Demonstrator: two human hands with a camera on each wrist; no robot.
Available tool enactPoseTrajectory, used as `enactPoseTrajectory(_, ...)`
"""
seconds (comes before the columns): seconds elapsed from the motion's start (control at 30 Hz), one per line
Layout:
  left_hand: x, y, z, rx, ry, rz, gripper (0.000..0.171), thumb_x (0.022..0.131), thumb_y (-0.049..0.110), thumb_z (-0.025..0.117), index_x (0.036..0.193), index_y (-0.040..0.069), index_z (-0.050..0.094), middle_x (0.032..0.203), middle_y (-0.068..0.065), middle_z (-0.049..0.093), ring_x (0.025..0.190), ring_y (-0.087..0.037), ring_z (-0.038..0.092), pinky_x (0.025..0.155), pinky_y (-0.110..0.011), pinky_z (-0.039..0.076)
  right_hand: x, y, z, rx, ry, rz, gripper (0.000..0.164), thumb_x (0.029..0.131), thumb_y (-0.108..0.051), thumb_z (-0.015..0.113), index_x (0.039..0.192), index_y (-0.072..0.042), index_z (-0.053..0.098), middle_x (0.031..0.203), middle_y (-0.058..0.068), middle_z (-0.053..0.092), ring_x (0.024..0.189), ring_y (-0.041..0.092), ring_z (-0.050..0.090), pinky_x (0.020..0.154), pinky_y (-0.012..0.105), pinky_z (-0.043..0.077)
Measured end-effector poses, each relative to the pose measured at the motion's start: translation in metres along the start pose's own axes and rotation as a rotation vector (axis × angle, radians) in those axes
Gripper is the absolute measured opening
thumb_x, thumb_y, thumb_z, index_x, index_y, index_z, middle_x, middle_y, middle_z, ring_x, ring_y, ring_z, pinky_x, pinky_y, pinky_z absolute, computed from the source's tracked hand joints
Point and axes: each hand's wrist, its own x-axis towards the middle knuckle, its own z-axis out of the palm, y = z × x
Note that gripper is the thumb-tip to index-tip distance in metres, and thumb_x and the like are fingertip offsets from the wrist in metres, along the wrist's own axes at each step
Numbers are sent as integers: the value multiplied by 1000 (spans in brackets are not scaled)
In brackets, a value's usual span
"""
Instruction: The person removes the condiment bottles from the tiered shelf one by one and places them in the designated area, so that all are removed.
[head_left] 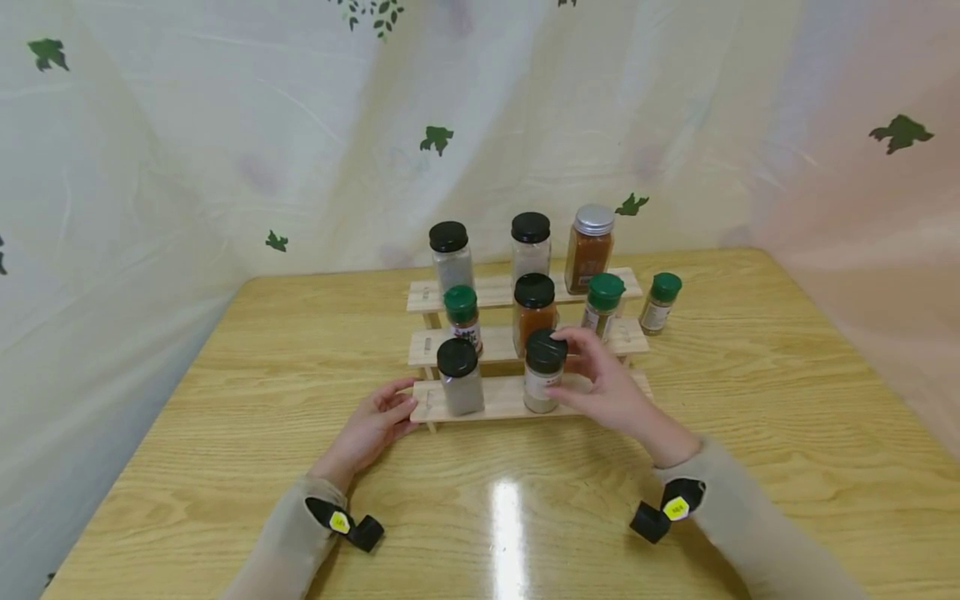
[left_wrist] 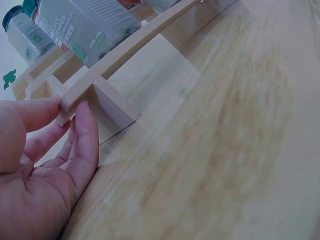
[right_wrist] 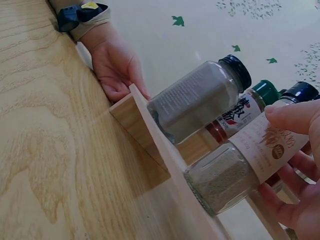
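A three-step wooden spice rack (head_left: pixel 497 398) stands on the table, with spice jars on each step. My left hand (head_left: pixel 372 427) holds the left end of the bottom step, thumb on top and fingers beneath, as the left wrist view shows. My right hand (head_left: pixel 609 390) grips a black-lidded spice jar (head_left: pixel 541 385) from its right side. This jar has a pale label and greyish powder inside, and its base is right at the bottom step. To its left on that step is a square black pepper jar (head_left: pixel 462 392) with a black lid.
Behind are a green-capped jar (head_left: pixel 462 310), an orange-brown spice jar (head_left: pixel 534 321) and another green-capped jar (head_left: pixel 602 307). The top step carries two black-lidded jars and a silver-lidded jar (head_left: pixel 590 254). Right of the rack, a small green-capped jar (head_left: pixel 657 312) stands on the table (head_left: pixel 750 375).
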Motion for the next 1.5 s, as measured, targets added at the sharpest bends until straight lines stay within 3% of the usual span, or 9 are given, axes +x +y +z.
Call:
enactPoseTrajectory(0.13, 0, 0, 0, -6, -6, 2, 50, 99, 2, 41, 145, -6, 22, 99, 3, 48, 86, -3, 57, 77, -17, 52, -2, 4, 5, 16, 17, 7, 65, 74, 15, 70, 127, 1, 36, 123, 15, 51, 111, -4, 48, 88, 19, 47)
enactPoseTrajectory(0.4, -1, -1, 1, -19, -5, -1, 49, 99, 2, 42, 144, -6, 24, 99, 2, 48, 86, -3, 57, 78, -18, 52, -4, 9, 12, 8, 53, -24, 68, 72, 19, 69, 126, 2, 32, 123, 27, 50, 111, -9, 47, 87, 17, 45)
enactPoseTrajectory(0.83, -2, -4, 2, -21, 11, 6, 49, 98, 1, 42, 143, -6, 25, 97, 3, 49, 84, -4, 57, 76, -18, 52, -6, 13, 13, -40, 54, -58, 71, 72, 17, 71, 127, -1, 31, 124, 28, 52, 111, -9, 47, 87, 20, 47)
enactPoseTrajectory(1.5, 0, 1, 0, -10, 0, 6, 49, 99, 1, 41, 144, -6, 23, 99, 3, 50, 84, -3, 58, 76, -17, 52, -6, 11, 14, -76, 67, -23, 70, 75, 12, 71, 131, -4, 32, 126, 26, 54, 109, -9, 48, 87, 23, 49)
